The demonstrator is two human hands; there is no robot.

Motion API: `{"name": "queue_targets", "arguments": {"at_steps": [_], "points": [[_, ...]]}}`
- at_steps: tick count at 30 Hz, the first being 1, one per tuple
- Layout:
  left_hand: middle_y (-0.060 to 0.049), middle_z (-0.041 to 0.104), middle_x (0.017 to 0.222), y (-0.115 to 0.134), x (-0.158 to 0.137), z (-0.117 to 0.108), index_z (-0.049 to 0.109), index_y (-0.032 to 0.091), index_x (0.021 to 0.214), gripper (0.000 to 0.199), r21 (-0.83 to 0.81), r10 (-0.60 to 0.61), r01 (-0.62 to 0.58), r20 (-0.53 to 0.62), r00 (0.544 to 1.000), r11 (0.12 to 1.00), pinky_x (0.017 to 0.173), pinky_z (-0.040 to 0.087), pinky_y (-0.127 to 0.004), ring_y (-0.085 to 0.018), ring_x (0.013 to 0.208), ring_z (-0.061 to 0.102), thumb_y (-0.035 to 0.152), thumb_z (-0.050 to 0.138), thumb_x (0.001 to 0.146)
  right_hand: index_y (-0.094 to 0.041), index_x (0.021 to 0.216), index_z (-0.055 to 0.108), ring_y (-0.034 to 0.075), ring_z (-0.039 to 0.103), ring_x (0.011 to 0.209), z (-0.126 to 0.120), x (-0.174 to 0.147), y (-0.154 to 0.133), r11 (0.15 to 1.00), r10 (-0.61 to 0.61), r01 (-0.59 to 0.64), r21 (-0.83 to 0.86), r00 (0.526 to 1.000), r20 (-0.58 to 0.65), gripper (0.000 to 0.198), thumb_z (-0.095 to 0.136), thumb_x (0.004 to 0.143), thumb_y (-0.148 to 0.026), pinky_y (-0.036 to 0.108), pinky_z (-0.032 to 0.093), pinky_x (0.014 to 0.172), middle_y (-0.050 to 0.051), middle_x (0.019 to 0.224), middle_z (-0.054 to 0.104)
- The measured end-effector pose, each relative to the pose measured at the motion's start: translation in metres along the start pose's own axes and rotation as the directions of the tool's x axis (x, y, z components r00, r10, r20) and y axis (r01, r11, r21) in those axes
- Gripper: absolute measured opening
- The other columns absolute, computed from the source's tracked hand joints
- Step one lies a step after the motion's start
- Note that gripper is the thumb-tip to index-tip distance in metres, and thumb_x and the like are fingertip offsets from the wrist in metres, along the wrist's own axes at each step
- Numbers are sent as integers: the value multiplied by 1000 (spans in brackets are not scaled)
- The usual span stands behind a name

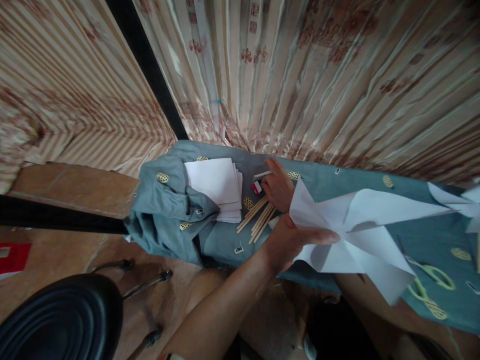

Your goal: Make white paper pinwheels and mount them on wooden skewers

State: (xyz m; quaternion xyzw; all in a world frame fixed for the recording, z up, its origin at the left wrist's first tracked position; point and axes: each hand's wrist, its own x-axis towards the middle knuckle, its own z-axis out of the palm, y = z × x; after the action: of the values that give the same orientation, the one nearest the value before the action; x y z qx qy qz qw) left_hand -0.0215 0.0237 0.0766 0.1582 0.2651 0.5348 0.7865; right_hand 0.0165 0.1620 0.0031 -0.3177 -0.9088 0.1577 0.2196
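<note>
White paper pinwheel, gripped in your left hand, spreads to the right of both hands, its long axis running sideways and longest blade pointing right, as your right hand, its grip unclear, sits beside a red-and-white box on the cloth-covered worktop before striped curtains.

Floral curtains and tiled floor suggest a home.

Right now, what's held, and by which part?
Left hand: pinwheel, thumb pressed near its centre. Right hand: beside the red-and-white box; can't tell whether it holds anything.
</note>
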Motion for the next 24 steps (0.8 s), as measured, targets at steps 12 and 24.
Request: {"name": "queue_targets", "arguments": {"at_steps": [12, 24], "points": [[-7, 75, 86, -4, 1, 3, 76, 15, 86, 46, 6, -34, 34, -23, 999, 999, 90, 48, -36, -27, 94, 68, 29, 88, 44, -19, 73, 58, 33, 19, 151, 3, -13, -7, 999, 17, -21, -45, 997, -79, 15, 51, 84, -13, 58, 31, 115, 17, 154, 40], [-4, 72, 84, -16, 7, 6, 72, 14, 79, 41, 40, -47, 50, -54, 997, 998, 86, 49, -37, -24, 90, 66, 25, 88, 43, -35, 82, 64, 26, 22, 150, -19, -62, 37, 980, 191, -173, 101, 958, -212, 7, 57, 84, -32, 48, 17, 124, -6, 154, 41]]}}
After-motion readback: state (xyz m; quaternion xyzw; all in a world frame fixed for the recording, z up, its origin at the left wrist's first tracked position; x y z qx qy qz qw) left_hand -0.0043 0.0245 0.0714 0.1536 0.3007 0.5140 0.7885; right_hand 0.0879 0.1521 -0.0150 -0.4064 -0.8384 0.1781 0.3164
